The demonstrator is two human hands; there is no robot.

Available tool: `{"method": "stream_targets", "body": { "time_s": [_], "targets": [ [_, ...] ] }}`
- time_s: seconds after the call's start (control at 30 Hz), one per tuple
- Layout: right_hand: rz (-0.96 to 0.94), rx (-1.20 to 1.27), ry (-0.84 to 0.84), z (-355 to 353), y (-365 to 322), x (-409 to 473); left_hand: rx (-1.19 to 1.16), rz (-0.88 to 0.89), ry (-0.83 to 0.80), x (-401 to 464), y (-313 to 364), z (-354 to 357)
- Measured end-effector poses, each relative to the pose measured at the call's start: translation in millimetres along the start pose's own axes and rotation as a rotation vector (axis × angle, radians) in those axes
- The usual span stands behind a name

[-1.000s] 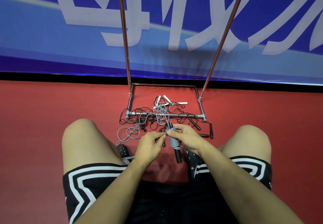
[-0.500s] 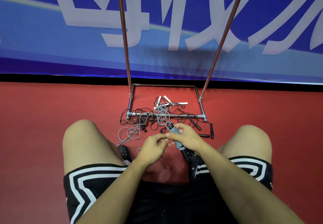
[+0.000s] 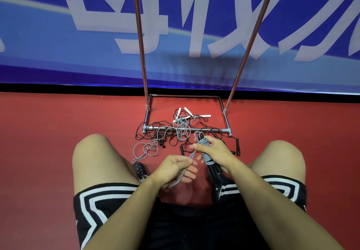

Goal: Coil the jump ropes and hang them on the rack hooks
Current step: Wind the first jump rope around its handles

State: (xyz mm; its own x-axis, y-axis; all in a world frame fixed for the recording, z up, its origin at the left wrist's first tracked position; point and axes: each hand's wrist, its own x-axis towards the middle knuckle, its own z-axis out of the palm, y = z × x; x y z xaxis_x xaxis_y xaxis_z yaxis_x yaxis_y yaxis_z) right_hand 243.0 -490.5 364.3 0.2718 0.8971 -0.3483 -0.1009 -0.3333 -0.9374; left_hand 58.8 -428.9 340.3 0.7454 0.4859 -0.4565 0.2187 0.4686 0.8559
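My right hand (image 3: pixel 214 153) grips the black handles of a grey jump rope (image 3: pixel 205 153), whose cord is wound in tight turns around them. From the bundle a loose length of grey cord runs down to my left hand (image 3: pixel 175 169), which pinches it. A tangle of black and grey ropes (image 3: pixel 169 132) lies on the floor over the front bar of the metal rack (image 3: pixel 186 129). White handles (image 3: pixel 190 113) lie inside the rack's base. More grey cord (image 3: pixel 145 150) loops on the floor to the left. The rack's hooks are out of view.
I squat on a red floor (image 3: pixel 48 142) with my knees (image 3: pixel 93 148) on either side of the hands. The rack's two uprights (image 3: pixel 140 35) rise in front of a blue banner wall. Loose black handles (image 3: pixel 237 145) lie by my right knee.
My left hand has pulled the loose grey cord down and toward me, away from the bundle. The right hand has tilted the wrapped handles and shifted slightly right.
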Motion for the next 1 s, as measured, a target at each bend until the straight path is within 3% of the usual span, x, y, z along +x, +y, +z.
{"method": "stream_targets", "body": {
  "time_s": [0.13, 0.47, 0.7, 1.0],
  "targets": [
    [0.014, 0.102, -0.012, 4.4, 7.5, 1.8, -0.028, 0.087, 0.179, 9.4, -4.9, -3.8],
    [0.012, 0.047, 0.046, 9.8, 9.6, 8.4, 0.067, 0.225, 0.402, 25.7, -13.8, -5.0],
    [0.150, 0.302, 0.034, 14.9, 6.7, 16.4, 0.618, 0.430, 0.543, 22.2, -17.8, -9.2],
    [0.142, 0.143, -0.045, 12.7, 8.3, 11.9, 0.985, 0.747, 0.649, 18.9, -18.9, -9.2]
  ]
}}
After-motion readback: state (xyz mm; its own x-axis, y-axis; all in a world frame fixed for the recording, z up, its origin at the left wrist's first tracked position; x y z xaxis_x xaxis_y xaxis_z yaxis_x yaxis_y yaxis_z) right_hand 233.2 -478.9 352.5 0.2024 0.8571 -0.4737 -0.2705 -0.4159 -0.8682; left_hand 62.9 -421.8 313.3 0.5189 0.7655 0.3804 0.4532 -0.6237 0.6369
